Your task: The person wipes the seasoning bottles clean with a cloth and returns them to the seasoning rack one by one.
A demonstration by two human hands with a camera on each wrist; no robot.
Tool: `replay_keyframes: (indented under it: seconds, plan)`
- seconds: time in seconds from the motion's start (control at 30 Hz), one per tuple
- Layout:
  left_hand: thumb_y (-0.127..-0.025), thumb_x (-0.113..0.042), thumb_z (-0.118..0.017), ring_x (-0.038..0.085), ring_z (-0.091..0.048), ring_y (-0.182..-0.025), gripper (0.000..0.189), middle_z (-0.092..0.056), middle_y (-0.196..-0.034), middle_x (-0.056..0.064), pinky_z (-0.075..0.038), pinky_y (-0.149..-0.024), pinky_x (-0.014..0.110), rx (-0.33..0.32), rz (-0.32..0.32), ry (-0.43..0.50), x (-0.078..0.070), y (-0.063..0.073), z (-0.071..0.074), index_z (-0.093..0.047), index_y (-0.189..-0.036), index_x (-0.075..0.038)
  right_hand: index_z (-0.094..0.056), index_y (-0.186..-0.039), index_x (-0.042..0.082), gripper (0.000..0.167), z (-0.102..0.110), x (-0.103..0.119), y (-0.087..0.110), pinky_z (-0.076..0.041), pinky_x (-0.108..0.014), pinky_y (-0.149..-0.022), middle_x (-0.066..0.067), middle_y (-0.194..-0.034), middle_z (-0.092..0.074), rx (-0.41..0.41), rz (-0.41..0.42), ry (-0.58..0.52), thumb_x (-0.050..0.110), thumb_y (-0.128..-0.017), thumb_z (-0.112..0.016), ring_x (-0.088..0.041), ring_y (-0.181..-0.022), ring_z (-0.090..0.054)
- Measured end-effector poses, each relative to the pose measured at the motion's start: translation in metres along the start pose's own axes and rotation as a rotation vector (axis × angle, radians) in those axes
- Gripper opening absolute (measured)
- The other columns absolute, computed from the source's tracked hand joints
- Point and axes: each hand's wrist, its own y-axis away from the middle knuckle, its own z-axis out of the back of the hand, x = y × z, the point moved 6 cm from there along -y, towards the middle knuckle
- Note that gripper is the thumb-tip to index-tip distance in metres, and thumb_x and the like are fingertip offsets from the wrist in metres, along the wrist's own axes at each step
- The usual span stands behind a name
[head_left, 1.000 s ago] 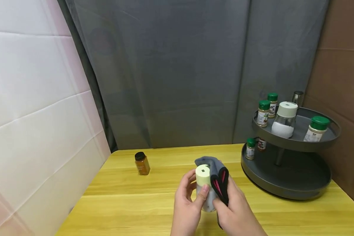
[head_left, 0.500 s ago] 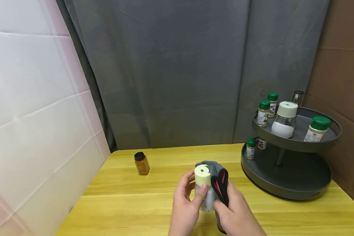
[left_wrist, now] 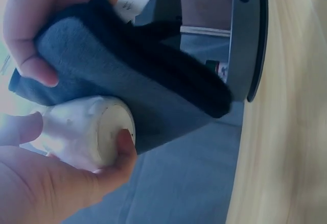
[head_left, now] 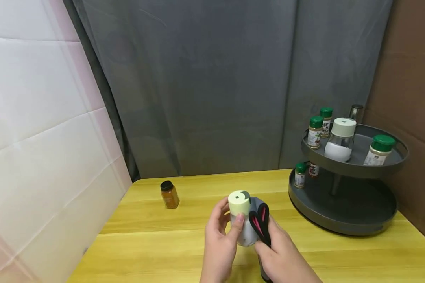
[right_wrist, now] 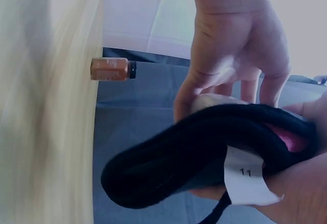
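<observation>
Above the table, my left hand (head_left: 217,239) grips a clear seasoning jar (head_left: 247,232) with a pale green cap, thumb on its near side. My right hand (head_left: 279,251) holds a folded grey cloth (head_left: 257,203) with black edging and pink inside, pressed against the jar's right side. In the left wrist view one finger of the left hand (left_wrist: 61,185) lies across the base of the jar (left_wrist: 84,127), beside the cloth (left_wrist: 97,55). The right wrist view shows a white tag (right_wrist: 245,175) on the cloth; the jar is mostly hidden there.
A brown spice bottle (head_left: 170,196) with a black cap stands at the back left of the wooden table (head_left: 145,243). On the right is a grey two-tier turntable (head_left: 343,224) carrying several green-capped bottles and a larger jar (head_left: 340,145) of white powder. A grey curtain hangs behind.
Both hands have shifted slightly left and up with the jar. The cloth has slid lower along the jar's side, baring more of the cap. The view has tilted slightly.
</observation>
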Motion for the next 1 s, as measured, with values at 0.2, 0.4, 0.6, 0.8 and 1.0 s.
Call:
replay_keyframes:
  seconds: [0.2, 0.4, 0.6, 0.8, 1.0]
  plan:
    - [-0.101, -0.017, -0.073, 0.024, -0.059, -0.122, 0.048, -0.061, -0.144, 0.013, -0.053, -0.099, 0.038, 0.071, 0.01, -0.033, -0.002, -0.002, -0.01, -0.057, -0.147, -0.012, -0.042, -0.157, 0.009, 0.061, 0.014, 0.014, 0.006, -0.042, -0.067, -0.116, -0.013, -0.158, -0.053, -0.111, 0.047, -0.013, 0.009, -0.098, -0.058, -0.03, -0.142, -0.053]
    - [-0.101, -0.017, -0.073, 0.025, -0.06, -0.123, 0.047, -0.062, -0.143, 0.013, -0.052, -0.102, 0.038, 0.048, -0.002, -0.029, -0.005, -0.005, -0.007, -0.058, -0.146, -0.011, -0.044, -0.156, 0.012, 0.062, 0.012, 0.022, 0.01, -0.044, -0.06, -0.116, -0.009, -0.155, -0.055, -0.112, 0.127, -0.011, 0.004, -0.097, -0.059, -0.026, -0.137, -0.055]
    - [-0.102, -0.019, -0.072, 0.025, -0.061, -0.123, 0.047, -0.062, -0.142, 0.015, -0.051, -0.103, 0.037, 0.021, -0.014, 0.005, 0.0, -0.002, -0.004, -0.057, -0.146, -0.009, -0.042, -0.16, 0.01, 0.068, 0.007, 0.01, 0.008, -0.04, -0.063, -0.119, -0.008, -0.158, -0.053, -0.067, 0.055, -0.001, 0.005, -0.095, -0.06, -0.026, -0.142, -0.052]
    - [-0.1, -0.015, -0.074, 0.026, -0.06, -0.122, 0.046, -0.061, -0.141, 0.014, -0.053, -0.101, 0.041, 0.045, 0.027, -0.025, 0.01, 0.002, -0.008, -0.059, -0.144, -0.011, -0.048, -0.154, 0.007, 0.059, 0.012, 0.004, 0.01, -0.045, -0.064, -0.113, -0.014, -0.153, -0.057, -0.128, 0.004, -0.02, 0.008, -0.096, -0.059, -0.029, -0.137, -0.055]
    - [-0.101, -0.014, -0.073, 0.024, -0.058, -0.122, 0.047, -0.06, -0.143, 0.012, -0.053, -0.101, 0.036, 0.043, 0.039, 0.008, 0.012, 0.004, -0.01, -0.057, -0.146, -0.012, -0.048, -0.154, 0.009, 0.061, 0.011, 0.005, 0.012, -0.043, -0.064, -0.116, -0.011, -0.152, -0.057, -0.121, 0.063, -0.023, 0.004, -0.095, -0.06, -0.027, -0.138, -0.055]
